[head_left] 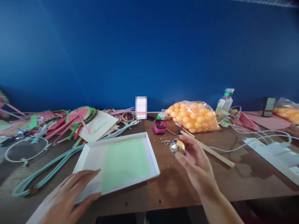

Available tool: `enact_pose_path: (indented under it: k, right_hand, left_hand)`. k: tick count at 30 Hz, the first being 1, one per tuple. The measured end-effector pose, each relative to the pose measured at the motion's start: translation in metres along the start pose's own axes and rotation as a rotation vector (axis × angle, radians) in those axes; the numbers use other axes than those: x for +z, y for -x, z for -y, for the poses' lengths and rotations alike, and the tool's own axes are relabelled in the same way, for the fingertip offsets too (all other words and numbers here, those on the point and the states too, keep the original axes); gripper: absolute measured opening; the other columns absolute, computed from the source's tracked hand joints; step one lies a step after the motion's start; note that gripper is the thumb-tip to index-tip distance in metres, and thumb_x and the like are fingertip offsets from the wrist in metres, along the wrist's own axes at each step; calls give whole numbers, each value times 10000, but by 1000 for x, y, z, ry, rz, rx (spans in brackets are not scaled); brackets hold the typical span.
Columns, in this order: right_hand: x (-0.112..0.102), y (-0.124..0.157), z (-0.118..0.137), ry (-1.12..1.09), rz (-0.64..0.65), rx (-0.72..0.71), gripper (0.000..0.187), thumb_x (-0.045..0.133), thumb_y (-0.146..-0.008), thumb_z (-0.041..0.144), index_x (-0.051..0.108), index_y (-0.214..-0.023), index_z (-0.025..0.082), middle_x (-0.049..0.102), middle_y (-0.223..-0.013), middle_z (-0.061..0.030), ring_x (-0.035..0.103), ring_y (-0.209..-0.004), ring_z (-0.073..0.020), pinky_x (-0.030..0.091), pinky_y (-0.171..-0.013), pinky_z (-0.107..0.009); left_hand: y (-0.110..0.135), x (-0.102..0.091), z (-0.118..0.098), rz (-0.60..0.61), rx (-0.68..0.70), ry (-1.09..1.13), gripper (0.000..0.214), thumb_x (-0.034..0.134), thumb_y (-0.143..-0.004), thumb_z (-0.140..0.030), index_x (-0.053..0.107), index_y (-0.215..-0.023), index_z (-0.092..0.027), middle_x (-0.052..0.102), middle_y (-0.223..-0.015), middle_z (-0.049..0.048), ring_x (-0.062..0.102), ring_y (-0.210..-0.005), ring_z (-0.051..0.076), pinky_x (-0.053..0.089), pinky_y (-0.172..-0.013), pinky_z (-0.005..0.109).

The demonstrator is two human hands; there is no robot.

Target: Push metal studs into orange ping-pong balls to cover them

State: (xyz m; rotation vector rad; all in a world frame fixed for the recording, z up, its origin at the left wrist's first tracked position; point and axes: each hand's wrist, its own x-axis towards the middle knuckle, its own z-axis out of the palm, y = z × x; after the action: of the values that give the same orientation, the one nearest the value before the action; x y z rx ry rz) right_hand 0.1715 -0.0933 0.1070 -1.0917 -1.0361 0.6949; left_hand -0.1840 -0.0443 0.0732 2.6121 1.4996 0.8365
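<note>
My right hand is raised over the brown table and pinches an orange ball partly covered with shiny studs. My left hand lies at the near left corner of a shallow white box lid with a pale green sheet inside; its fingers are stretched out, touching the rim. A small pink cup of studs stands just beyond the ball, with loose studs scattered by it.
A clear bag of orange balls sits at the back, a plastic bottle to its right. Wooden sticks, white cables, a white power strip. Pink paper fans, coloured strips and teal cords crowd the left.
</note>
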Motion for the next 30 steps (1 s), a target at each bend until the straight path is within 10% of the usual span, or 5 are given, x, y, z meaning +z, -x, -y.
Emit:
enact_pose_path:
  k: [8,15,18,23,30]
  right_hand:
    - [38,12,-12,364,163,-160,490,662,-786,236,491,-1244,272,568,-1209,-77,597,-971,-216,508,-831,-355]
    - [30,17,-19,468,214,-190,493,636,-806,230,486,-1274,279,571,-1239,-65,571,-1053,-220,491,-851,-347]
    - [15,-6,-14,521,284,-175,476,671,-783,275,540,-1241,278,569,-1257,-62,548,-1100,-233,476,-881,-360]
    - [-2,-72,-21,623,40,-157,223,568,-844,323,671,-1004,205,692,-973,-62,629,-812,-190,495,-731,-323]
    - [15,-92,-62,1050,241,-224,173,529,-866,267,698,-902,276,687,-935,-19,596,-857,-198,434,-695,-290]
  left_hand:
    - [-70,27,-118,247,-416,1128,469,611,-783,-437,561,-1200,-229,598,-1198,121,632,-896,204,546,-694,305]
    - [-89,61,-145,402,-516,1613,512,713,-718,-367,568,-1171,-177,648,-1064,111,619,-966,216,510,-800,322]
    - [-97,69,-142,296,-624,1596,504,719,-704,-399,582,-1128,-165,650,-1014,102,630,-882,193,518,-736,298]
    - [-121,73,-144,-59,-666,1633,443,687,-717,-455,586,-1049,-180,607,-1060,76,612,-848,147,523,-695,259]
    - [-130,90,-143,-255,-684,1565,440,650,-756,-451,532,-1098,-202,582,-1060,56,601,-849,124,524,-735,260]
